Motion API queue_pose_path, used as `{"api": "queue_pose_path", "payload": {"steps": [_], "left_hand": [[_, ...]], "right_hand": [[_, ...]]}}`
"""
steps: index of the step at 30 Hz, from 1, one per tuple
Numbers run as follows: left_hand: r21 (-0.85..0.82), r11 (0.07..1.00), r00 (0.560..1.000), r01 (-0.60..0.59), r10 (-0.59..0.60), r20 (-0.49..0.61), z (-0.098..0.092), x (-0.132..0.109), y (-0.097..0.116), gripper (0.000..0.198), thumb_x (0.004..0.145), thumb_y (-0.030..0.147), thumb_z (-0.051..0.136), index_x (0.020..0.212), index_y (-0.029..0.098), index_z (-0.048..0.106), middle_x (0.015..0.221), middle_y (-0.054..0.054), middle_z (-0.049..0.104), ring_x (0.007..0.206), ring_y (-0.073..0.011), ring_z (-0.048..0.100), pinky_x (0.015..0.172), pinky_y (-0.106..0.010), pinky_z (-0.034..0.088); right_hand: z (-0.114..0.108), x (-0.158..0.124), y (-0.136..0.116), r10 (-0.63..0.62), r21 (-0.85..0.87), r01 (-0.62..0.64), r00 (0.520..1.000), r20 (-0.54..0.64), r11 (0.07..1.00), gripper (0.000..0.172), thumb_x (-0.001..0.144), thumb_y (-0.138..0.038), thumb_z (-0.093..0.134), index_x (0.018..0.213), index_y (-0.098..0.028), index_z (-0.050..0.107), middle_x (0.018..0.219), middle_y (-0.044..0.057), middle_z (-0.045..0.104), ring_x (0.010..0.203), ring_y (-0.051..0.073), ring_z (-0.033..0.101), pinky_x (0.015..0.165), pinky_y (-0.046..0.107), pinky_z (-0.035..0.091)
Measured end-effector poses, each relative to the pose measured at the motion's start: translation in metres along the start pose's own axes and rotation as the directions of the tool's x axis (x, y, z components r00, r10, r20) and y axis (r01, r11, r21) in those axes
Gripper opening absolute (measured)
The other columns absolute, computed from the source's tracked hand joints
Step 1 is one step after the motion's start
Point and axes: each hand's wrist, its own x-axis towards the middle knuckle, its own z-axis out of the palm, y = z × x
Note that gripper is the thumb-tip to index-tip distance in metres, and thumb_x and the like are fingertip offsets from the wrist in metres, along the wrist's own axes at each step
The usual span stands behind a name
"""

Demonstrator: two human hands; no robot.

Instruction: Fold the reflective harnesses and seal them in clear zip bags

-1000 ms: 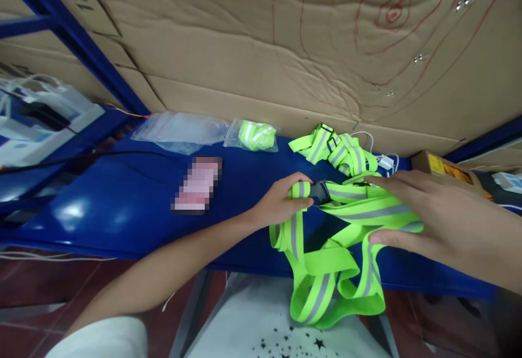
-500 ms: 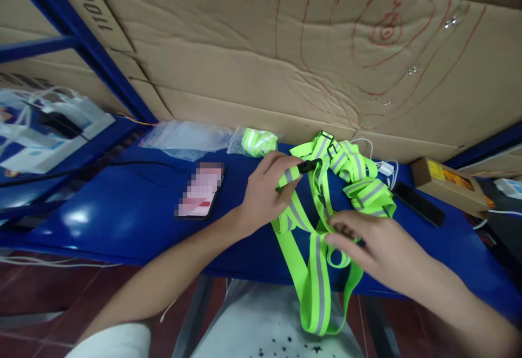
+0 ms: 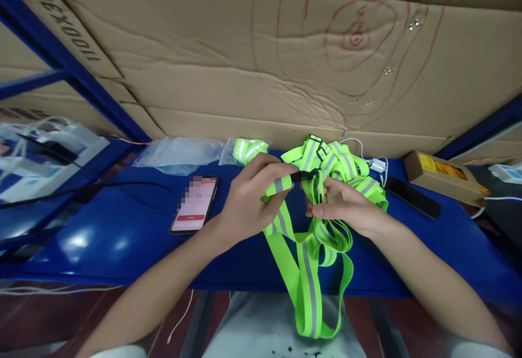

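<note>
My left hand [image 3: 250, 203] is closed on a lime-green reflective strap [image 3: 309, 287] with a grey stripe, close to its black buckle [image 3: 304, 176]. My right hand [image 3: 345, 203] is closed round a bunched part of the same strap, just right of the buckle. Below both hands a long loop of the strap hangs over the table's front edge. Behind my right hand lies a heap of more green reflective straps [image 3: 346, 162] with black adjusters. My right fingertips are partly hidden behind the strap.
A lit phone [image 3: 196, 206] lies left on the blue table [image 3: 134, 249]. Clear plastic bags [image 3: 179, 154] and a bagged green strap [image 3: 249, 150] rest along the cardboard wall [image 3: 204, 48]. To the right are a dark phone [image 3: 414, 198] and a small box [image 3: 442, 179]. Power strips [image 3: 87, 149] stand far left.
My right hand has moved up and left to the buckle, gathering the strap into a bunch beside my left hand. The left hand keeps its grip. The camera view has shifted slightly.
</note>
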Motion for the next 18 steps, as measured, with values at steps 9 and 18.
{"api": "queue_pose_path", "payload": {"steps": [9,18], "left_hand": [[-0.022,0.995,0.990,0.100,-0.097,0.104,0.016,-0.019,-0.010,0.026,0.092,0.011,0.063,0.116,0.022,0.061,0.105,-0.005,0.065,0.099,-0.0185,0.065,0.086,-0.031,0.054],[0.030,0.969,0.968,0.245,-0.242,-0.066,0.021,-0.024,-0.021,0.027,0.093,0.020,0.068,0.117,0.028,0.061,0.108,-0.005,0.068,0.100,-0.0223,0.066,0.088,-0.038,0.055]], "right_hand": [[-0.019,0.008,0.015,0.180,0.059,-0.189,0.975,0.130,0.980,0.038,0.071,-0.032,0.091,0.099,-0.014,0.073,0.079,0.002,0.076,0.073,0.017,0.074,0.075,0.031,0.060],[-0.006,0.004,0.029,-0.063,-0.124,0.043,0.985,-0.163,0.991,0.072,0.085,-0.054,0.075,0.145,-0.032,0.042,0.131,0.008,0.054,0.104,0.020,0.063,0.088,0.038,0.057]]}}
